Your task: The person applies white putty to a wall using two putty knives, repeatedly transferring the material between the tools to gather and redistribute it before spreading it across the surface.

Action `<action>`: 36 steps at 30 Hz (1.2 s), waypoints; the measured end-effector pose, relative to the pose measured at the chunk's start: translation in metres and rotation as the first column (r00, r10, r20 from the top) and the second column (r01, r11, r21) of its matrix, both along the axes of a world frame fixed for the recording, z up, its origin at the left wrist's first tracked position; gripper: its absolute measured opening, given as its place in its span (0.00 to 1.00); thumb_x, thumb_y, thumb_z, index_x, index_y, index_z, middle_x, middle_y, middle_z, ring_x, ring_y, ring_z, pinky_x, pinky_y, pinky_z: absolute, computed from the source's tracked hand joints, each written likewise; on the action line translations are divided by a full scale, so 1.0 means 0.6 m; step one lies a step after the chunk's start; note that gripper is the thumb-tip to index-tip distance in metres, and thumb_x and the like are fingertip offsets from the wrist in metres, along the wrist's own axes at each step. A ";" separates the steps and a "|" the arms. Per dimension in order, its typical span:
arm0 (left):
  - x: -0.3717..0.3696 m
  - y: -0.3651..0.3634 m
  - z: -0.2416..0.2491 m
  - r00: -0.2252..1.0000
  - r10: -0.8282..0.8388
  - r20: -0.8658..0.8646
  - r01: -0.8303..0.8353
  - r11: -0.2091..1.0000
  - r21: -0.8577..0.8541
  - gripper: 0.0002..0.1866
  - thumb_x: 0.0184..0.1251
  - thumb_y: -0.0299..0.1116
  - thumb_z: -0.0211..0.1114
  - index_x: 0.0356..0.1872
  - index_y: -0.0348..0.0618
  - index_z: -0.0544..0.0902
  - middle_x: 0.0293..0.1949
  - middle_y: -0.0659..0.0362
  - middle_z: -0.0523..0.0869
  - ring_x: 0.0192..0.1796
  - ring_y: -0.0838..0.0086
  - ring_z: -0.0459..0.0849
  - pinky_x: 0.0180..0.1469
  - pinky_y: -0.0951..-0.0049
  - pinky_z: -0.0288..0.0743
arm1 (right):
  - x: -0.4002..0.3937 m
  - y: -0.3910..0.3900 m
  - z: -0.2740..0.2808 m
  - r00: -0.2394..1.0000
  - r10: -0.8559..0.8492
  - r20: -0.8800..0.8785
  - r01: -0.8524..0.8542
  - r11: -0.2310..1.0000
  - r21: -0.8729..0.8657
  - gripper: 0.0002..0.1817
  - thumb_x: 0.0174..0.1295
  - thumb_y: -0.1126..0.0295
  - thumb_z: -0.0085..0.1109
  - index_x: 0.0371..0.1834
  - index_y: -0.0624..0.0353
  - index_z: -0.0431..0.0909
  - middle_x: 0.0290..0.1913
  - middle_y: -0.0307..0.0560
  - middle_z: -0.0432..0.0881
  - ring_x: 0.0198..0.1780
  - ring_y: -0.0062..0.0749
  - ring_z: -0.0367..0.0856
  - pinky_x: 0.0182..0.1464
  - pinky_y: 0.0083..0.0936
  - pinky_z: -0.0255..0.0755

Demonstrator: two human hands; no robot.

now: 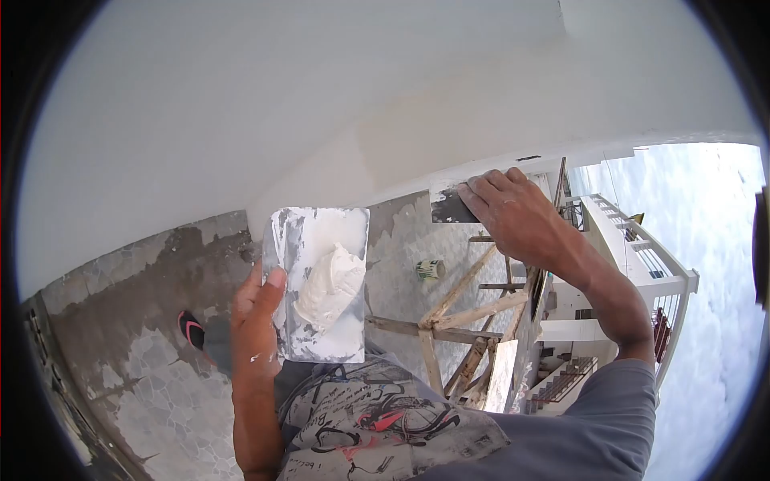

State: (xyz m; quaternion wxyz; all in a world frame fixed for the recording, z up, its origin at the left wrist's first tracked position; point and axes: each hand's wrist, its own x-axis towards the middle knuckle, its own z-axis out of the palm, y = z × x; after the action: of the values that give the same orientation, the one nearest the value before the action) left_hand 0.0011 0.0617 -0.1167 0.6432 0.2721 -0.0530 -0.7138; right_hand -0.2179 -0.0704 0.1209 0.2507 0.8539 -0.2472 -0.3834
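While the left hand (261, 309) pinches a flat plate (349, 228) by its left edge — thumb on the face — white paste (330, 287) sits mid-plate, bulging toward the right edge. Up goes the eye: the right hand (517, 212), fingers curled, grips a smeared blade (451, 207) by the white wall (281, 104) — touching, I can't tell. Beyond, a bucket (431, 269) near timber framing (482, 312).

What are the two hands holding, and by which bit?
Left hand: the flat plate, by its left edge. Right hand: the dark blade, by its right end.
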 end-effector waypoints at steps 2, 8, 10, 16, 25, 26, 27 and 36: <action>0.007 -0.015 0.008 0.999 0.019 0.028 -0.019 1.000 0.017 0.26 0.75 0.35 0.58 0.67 0.28 0.68 0.59 0.51 0.81 0.57 0.72 0.81 0.60 0.74 0.72 | 0.001 0.002 0.000 0.930 -0.021 0.368 -0.017 0.995 0.101 0.15 0.63 0.71 0.57 0.52 0.63 0.79 0.43 0.51 0.83 0.47 0.40 0.81 0.51 0.35 0.74; 0.002 -0.030 -0.004 0.991 0.104 0.083 -0.109 0.992 0.062 0.26 0.76 0.35 0.56 0.68 0.28 0.67 0.60 0.50 0.79 0.58 0.72 0.81 0.60 0.74 0.74 | -0.060 0.034 -0.073 -0.390 -0.768 0.508 0.200 0.467 0.861 0.17 0.65 0.67 0.59 0.51 0.69 0.78 0.38 0.46 0.84 0.38 0.32 0.85 0.45 0.32 0.79; -0.003 -0.034 -0.007 0.990 0.089 0.107 -0.096 0.994 0.061 0.25 0.76 0.35 0.56 0.68 0.28 0.68 0.60 0.51 0.80 0.57 0.72 0.81 0.59 0.74 0.74 | -0.094 0.043 -0.120 -0.706 -0.685 0.180 -0.110 0.357 0.928 0.20 0.62 0.71 0.61 0.54 0.74 0.75 0.44 0.51 0.84 0.42 0.35 0.86 0.49 0.32 0.81; -0.056 -0.056 0.026 0.979 0.119 0.163 -0.135 0.987 0.089 0.24 0.77 0.38 0.55 0.65 0.29 0.71 0.56 0.52 0.82 0.53 0.75 0.82 0.57 0.76 0.74 | -0.086 0.045 -0.212 -0.685 -0.687 -0.243 -0.609 0.355 0.709 0.28 0.59 0.77 0.59 0.64 0.72 0.66 0.53 0.56 0.80 0.53 0.44 0.83 0.57 0.42 0.78; -0.051 -0.063 0.045 0.953 0.253 0.168 -0.260 0.965 0.024 0.29 0.74 0.41 0.59 0.67 0.29 0.68 0.58 0.51 0.80 0.56 0.70 0.83 0.57 0.72 0.77 | -0.130 0.062 -0.242 -0.592 -0.719 -0.364 -0.717 0.263 0.646 0.27 0.60 0.77 0.57 0.64 0.69 0.66 0.51 0.54 0.81 0.51 0.42 0.84 0.51 0.36 0.82; -0.054 -0.064 0.046 0.951 0.252 0.177 -0.262 0.964 0.040 0.28 0.75 0.41 0.58 0.66 0.29 0.69 0.58 0.51 0.81 0.56 0.70 0.83 0.57 0.72 0.77 | -0.134 0.055 -0.237 -0.585 -0.710 -0.391 -0.717 0.227 0.660 0.24 0.62 0.74 0.60 0.61 0.69 0.70 0.49 0.51 0.82 0.46 0.37 0.86 0.46 0.31 0.83; -0.056 -0.062 0.039 0.947 0.274 0.166 -0.284 0.958 0.040 0.27 0.75 0.40 0.57 0.66 0.30 0.69 0.57 0.51 0.81 0.56 0.70 0.83 0.57 0.72 0.77 | -0.128 0.054 -0.234 -0.614 -0.711 -0.342 -0.669 0.238 0.705 0.23 0.62 0.73 0.61 0.60 0.69 0.70 0.47 0.50 0.83 0.45 0.36 0.86 0.45 0.31 0.83; -0.054 -0.054 0.068 0.957 0.254 0.138 -0.256 0.967 0.000 0.23 0.75 0.36 0.56 0.64 0.32 0.71 0.55 0.52 0.83 0.52 0.69 0.86 0.54 0.71 0.80 | -0.058 0.055 -0.055 0.085 -0.354 0.931 0.005 0.935 0.355 0.23 0.61 0.76 0.59 0.62 0.57 0.76 0.48 0.50 0.82 0.48 0.36 0.83 0.47 0.32 0.76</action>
State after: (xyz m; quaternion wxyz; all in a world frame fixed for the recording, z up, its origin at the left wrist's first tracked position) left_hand -0.0315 0.0295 -0.0758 0.7222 0.3307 -0.0551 -0.6050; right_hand -0.2529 -0.0371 0.0880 -0.1422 0.8760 -0.4014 0.2266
